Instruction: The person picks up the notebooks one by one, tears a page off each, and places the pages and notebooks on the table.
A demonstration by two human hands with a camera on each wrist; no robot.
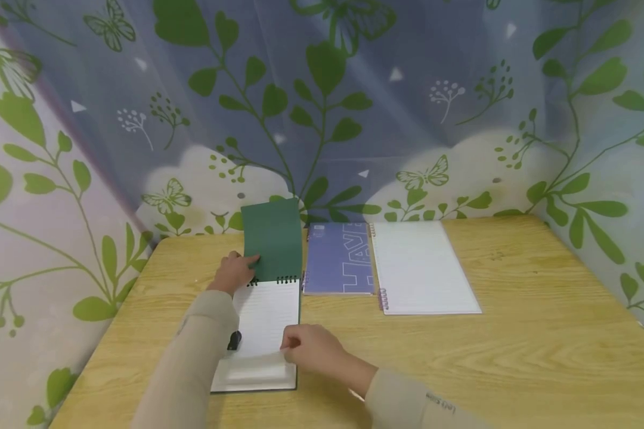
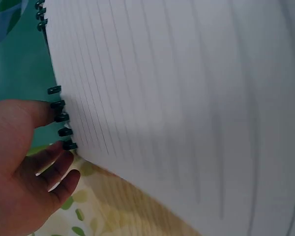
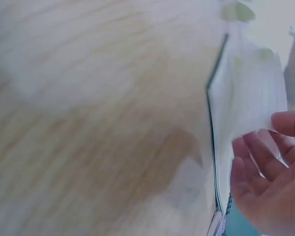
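A top-bound spiral notebook (image 1: 265, 313) lies on the table with its green cover (image 1: 272, 238) folded up against the patterned cloth. My left hand (image 1: 233, 273) holds its left edge at the binding, the thumb by the black rings (image 2: 61, 118) and the other fingers curled beside the corner. Low on the notebook, my right hand (image 1: 316, 351) pinches a lined page (image 3: 260, 98) between thumb and fingers. That page is lifted and curved, its lower edge raised off the sheets below. A small black object (image 1: 234, 341) shows by the left sleeve, over the notebook's left edge.
To the right of the green notebook lies a purple spiral notebook (image 1: 338, 259) with large outlined letters. Beyond it, another spiral notebook (image 1: 424, 268) shows a white page. Patterned cloth (image 1: 322, 119) with leaves and butterflies hangs behind the wooden table (image 1: 488, 363).
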